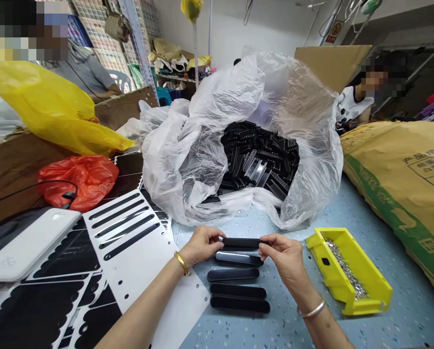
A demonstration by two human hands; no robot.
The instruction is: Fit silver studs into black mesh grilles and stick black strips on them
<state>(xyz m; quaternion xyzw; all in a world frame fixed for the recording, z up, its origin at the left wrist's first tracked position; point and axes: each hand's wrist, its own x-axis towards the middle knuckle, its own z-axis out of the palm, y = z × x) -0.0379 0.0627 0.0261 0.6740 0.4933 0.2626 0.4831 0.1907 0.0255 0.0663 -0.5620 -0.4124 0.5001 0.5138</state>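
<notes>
As our left hand (201, 245) and right hand (285, 259) pinch a black strip (244, 243), four more strips (237, 286) lie on the desk (413, 310).

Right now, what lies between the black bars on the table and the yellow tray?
Your right hand and wrist, above the speckled blue tabletop, in the head view.

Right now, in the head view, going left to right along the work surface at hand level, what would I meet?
white punched sheet → left hand → black bar → right hand → yellow tray → woven sack
</notes>
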